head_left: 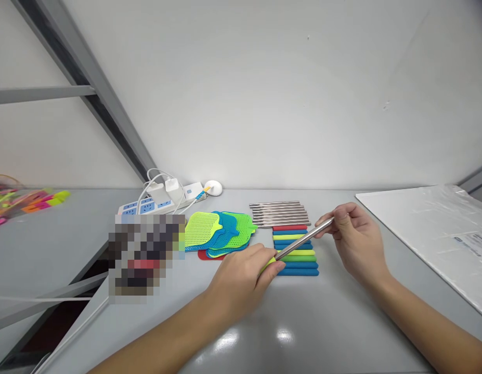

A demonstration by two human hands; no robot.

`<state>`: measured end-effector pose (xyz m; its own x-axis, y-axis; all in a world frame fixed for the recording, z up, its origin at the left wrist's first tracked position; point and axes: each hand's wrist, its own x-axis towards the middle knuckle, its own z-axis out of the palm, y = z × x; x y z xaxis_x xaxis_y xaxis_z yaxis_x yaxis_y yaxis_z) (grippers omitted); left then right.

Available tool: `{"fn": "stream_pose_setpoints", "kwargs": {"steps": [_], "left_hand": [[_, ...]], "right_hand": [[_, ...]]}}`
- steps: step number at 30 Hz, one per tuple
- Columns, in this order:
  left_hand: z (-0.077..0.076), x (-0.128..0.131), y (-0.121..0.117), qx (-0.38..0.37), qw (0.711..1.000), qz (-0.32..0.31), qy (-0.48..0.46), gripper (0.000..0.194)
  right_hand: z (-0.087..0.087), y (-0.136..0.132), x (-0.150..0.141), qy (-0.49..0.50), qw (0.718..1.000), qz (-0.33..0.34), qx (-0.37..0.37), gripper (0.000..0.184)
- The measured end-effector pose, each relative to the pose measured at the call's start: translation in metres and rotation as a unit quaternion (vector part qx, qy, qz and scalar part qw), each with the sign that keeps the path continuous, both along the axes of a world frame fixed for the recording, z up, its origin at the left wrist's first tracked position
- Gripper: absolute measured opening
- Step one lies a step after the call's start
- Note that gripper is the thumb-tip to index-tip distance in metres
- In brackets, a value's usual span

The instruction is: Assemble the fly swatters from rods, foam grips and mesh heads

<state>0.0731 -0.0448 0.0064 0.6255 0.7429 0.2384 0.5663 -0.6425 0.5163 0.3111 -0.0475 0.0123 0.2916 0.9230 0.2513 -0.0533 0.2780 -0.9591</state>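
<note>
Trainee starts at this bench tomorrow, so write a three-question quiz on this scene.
1. What colour is the foam sleeve in the left hand? A) red B) yellow-green C) blue
2. True or false: the right hand pinches the far end of the steel rod that the left hand also holds.
3. What lies side by side just beyond the row of coloured foam sleeves?

Key: 1. B; 2. True; 3. Steel rods.
</note>
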Motion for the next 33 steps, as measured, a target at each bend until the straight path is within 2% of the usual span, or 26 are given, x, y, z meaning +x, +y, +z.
{"fn": "stream_pose_setpoints", "kwargs": {"steps": [3,8,11,14,21,27,33], "left_hand": [[0.001,-0.002,0.001,0.029,0.999,0.010,0.015,0.031],[0.004,-0.008,0.008,0.146,0.988,0.008,0.057,0.029],[0.007,-0.013,0.012,0.199,0.977,0.019,0.079,0.032],[0.012,-0.017,0.015,0.237,0.967,0.027,0.095,0.036],[0.014,-0.021,0.019,0.266,0.957,0.033,0.111,0.040],[0.016,-0.024,0.024,0.278,0.952,0.035,0.122,0.038],[0.008,-0.023,0.020,0.274,0.949,0.033,0.149,0.041]], "right_hand": [[-0.003,-0.004,-0.004,-0.070,0.995,0.061,-0.023,0.022],[0.000,-0.007,-0.003,-0.201,0.970,0.132,-0.040,0.016],[0.004,-0.005,0.004,-0.286,0.949,0.134,-0.022,0.013],[0.006,-0.002,0.012,-0.344,0.933,0.106,0.007,0.010],[0.011,0.001,0.019,-0.396,0.911,0.108,0.043,0.007],[0.014,0.001,0.022,-0.410,0.904,0.110,0.056,0.007],[0.014,-0.003,0.018,-0.425,0.892,0.134,0.080,0.007]]}}
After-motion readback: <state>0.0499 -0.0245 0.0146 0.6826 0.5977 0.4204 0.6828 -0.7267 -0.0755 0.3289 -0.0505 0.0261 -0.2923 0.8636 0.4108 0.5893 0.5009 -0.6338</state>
